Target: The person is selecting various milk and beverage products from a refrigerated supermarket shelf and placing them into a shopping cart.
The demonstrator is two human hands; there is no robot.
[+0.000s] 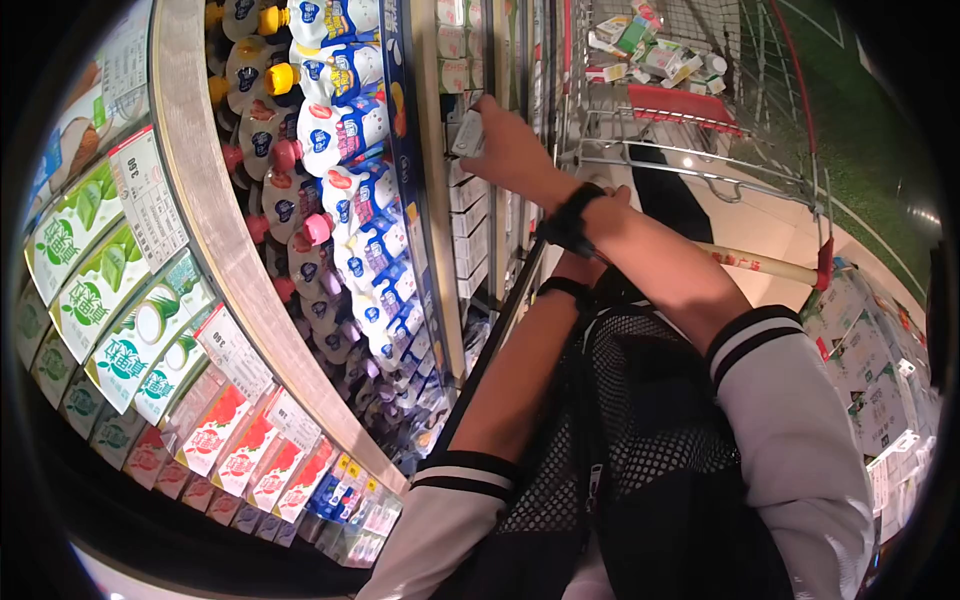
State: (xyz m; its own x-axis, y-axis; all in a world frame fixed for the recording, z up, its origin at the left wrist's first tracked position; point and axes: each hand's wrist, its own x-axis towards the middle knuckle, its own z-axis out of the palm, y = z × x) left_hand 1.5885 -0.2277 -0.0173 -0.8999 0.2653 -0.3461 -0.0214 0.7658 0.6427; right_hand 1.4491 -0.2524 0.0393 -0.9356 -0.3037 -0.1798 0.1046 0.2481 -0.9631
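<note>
My right hand (pixel 508 152), with a black watch on its wrist, reaches into the shelf at the upper middle. Its fingers and thumb are closed around a small white carton (pixel 467 133). Below that carton, a column of white cartons (pixel 469 235) stands on the same shelf. Pink-and-green packs (pixel 452 45) lie just above it. My left hand (pixel 584 267), wearing a dark band, is near my right wrist. The right forearm covers most of it, so its fingers and anything in them are hidden.
A wire shopping cart (pixel 690 155) with a red child-seat flap holds several packages (pixel 660 55). Yogurt pouches (pixel 345 130) with coloured caps fill the nearer shelf. Drink cartons (pixel 85 290) line the left, behind price tags (pixel 150 195). Wrapped boxes (pixel 875 380) are stacked at the right.
</note>
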